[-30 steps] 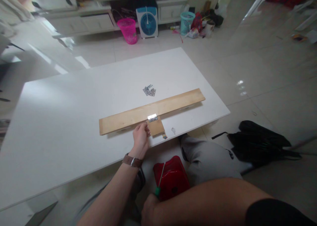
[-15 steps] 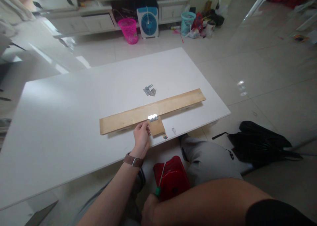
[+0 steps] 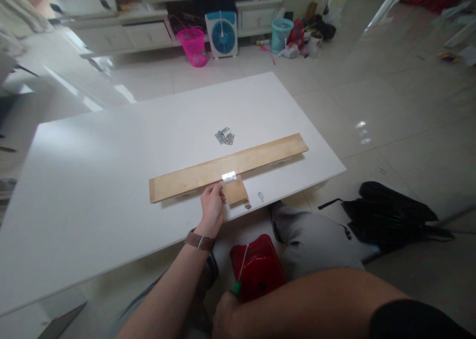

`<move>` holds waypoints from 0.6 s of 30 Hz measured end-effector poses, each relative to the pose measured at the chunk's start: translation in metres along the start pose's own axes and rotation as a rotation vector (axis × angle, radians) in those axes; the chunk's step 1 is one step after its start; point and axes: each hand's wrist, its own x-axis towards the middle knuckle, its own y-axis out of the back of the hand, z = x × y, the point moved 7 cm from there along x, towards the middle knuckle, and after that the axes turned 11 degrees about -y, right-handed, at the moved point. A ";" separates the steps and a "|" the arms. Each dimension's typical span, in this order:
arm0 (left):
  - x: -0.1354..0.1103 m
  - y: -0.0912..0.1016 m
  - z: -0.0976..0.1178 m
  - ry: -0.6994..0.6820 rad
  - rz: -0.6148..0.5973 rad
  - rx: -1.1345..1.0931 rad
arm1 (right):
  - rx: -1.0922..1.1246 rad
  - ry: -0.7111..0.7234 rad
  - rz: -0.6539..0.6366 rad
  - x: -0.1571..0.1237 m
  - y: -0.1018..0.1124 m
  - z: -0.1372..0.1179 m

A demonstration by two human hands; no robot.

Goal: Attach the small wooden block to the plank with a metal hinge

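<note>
A long pale wooden board [image 3: 193, 176] lies across the white table [image 3: 92, 180]. A small wooden piece [image 3: 236, 192] sits against its near edge, joined by a silver hinge [image 3: 229, 177]. My left hand [image 3: 212, 207], with a brown watch strap at the wrist, is closed on the left side of the small piece. My right hand [image 3: 223, 315] is below the table edge, closed on a green-handled screwdriver [image 3: 240, 273] whose shaft points up over a red box [image 3: 260, 272].
Spare hinges and screws [image 3: 224, 136] lie beyond the board. A small screw [image 3: 260, 196] rests near the table's front edge. A black bag [image 3: 386, 215] lies on the floor at right. Pink and teal baskets and a blue fan stand by far cabinets.
</note>
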 end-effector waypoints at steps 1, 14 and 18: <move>0.000 0.000 0.000 0.002 0.001 0.001 | -0.042 -0.014 -0.132 -0.001 -0.007 0.001; 0.002 0.003 -0.003 0.004 0.032 -0.011 | -0.029 -0.010 -0.221 -0.009 -0.002 0.002; 0.003 0.003 -0.007 0.019 0.016 -0.018 | -0.038 0.021 -0.253 -0.013 0.001 0.000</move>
